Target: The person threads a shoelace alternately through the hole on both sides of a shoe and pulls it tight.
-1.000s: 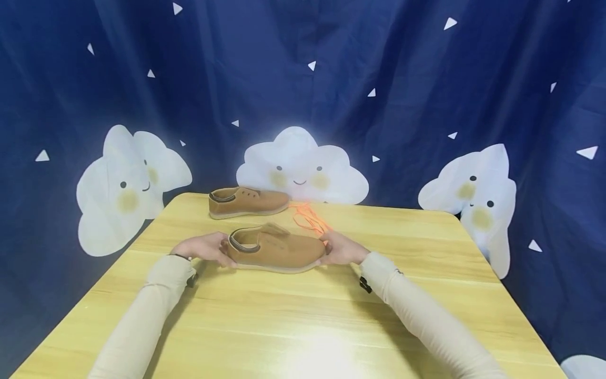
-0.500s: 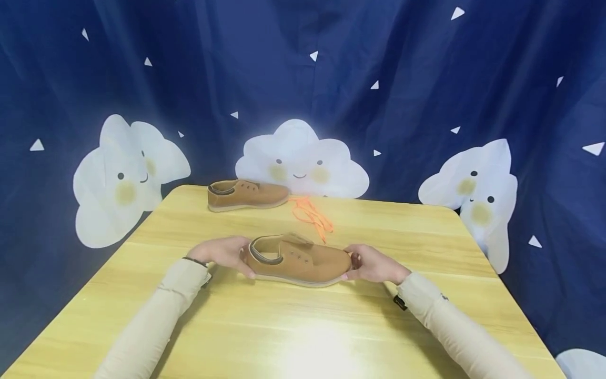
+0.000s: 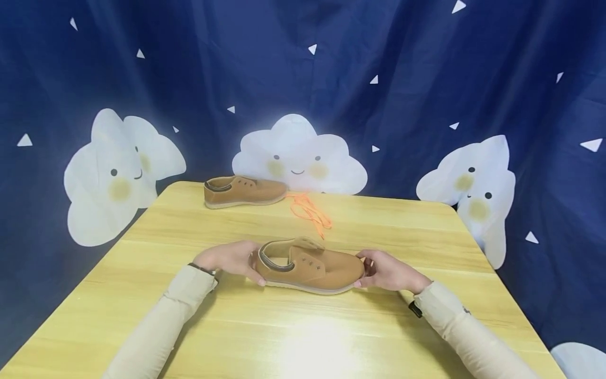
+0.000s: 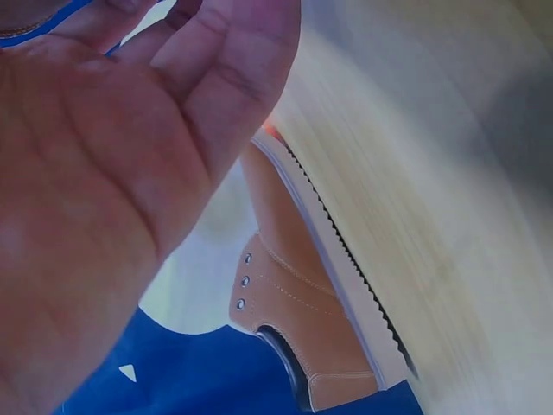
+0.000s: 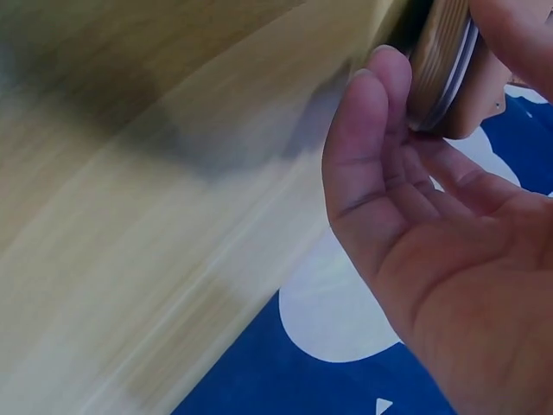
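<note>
A brown shoe (image 3: 341, 266) with a pale sole and bare eyelets is held between both hands, its toe toward the right. My left hand (image 3: 233, 260) grips the heel end, thumb low along the side. At the toe, my right hand (image 3: 389, 271) pinches the shoe with curled fingers. In the right wrist view, the toe and sole (image 5: 441, 73) show between thumb and fingers. A second brown shoe (image 3: 246, 192) stands at the table's far left; the left wrist view shows this shoe (image 4: 302, 294) side-on. Orange shoelaces (image 3: 309, 210) lie loosely by its toe.
The wooden table (image 3: 236, 326) reaches under both forearms, with a bright glare near its front. Behind its back edge hangs a dark blue curtain (image 3: 199, 79) printed with white clouds and triangles.
Both hands have carried the held shoe rightward and nearer to me, away from the orange laces. The back shoe and the laces stay put; the head view has tilted slightly.
</note>
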Demonstrator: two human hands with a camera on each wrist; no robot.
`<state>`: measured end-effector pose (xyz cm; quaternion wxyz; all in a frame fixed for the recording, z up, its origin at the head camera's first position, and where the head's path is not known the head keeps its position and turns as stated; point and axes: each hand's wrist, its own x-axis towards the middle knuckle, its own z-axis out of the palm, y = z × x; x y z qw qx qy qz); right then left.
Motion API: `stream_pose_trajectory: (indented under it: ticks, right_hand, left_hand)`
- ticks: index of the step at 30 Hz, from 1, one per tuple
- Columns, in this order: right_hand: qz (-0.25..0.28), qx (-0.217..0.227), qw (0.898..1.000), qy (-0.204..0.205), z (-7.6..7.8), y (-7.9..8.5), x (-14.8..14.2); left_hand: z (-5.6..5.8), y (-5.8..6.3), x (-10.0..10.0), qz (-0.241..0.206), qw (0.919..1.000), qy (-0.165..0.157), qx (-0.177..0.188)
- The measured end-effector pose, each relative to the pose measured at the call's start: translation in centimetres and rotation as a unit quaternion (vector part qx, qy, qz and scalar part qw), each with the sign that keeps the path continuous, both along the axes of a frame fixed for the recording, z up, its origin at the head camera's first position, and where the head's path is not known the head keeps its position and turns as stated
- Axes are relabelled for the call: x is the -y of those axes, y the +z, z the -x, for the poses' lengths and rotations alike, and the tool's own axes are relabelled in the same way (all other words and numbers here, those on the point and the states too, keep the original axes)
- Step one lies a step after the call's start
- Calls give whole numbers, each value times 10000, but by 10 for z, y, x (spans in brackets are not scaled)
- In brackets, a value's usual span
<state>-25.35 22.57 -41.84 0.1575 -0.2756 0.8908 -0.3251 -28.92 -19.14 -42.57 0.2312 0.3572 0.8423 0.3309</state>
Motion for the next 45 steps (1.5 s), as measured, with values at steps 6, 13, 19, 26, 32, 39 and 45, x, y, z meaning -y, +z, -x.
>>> stream_pose_trajectory:
  ticks: [6,13,19,26,32,39,45]
  right_hand:
    - [-223,123,9988,429,11,17,-6]
    - [-194,-843,9962,-132,65,32,13]
    - [-802,-1387,9866,-302,104,18,49]
    - [-1432,-1730,9741,-266,125,-3,74]
    - [-1606,-1946,9666,-457,126,-7,76]
    - [-546,-1927,9797,-65,126,21,73]
    - [385,-1026,9918,-665,135,60,69]
  left_hand:
    - [-2,7,1,-48,9999,-41,130]
    - [-1,4,3,-72,9994,-118,308]
    - [0,-4,1,-169,9984,-263,471]
    - [1,-7,-3,-231,9979,-391,465]
    - [-1,-2,-3,-179,9979,-346,513]
    - [-3,4,-1,-50,9986,-220,488]
    - [-2,3,2,-70,9985,-240,492]
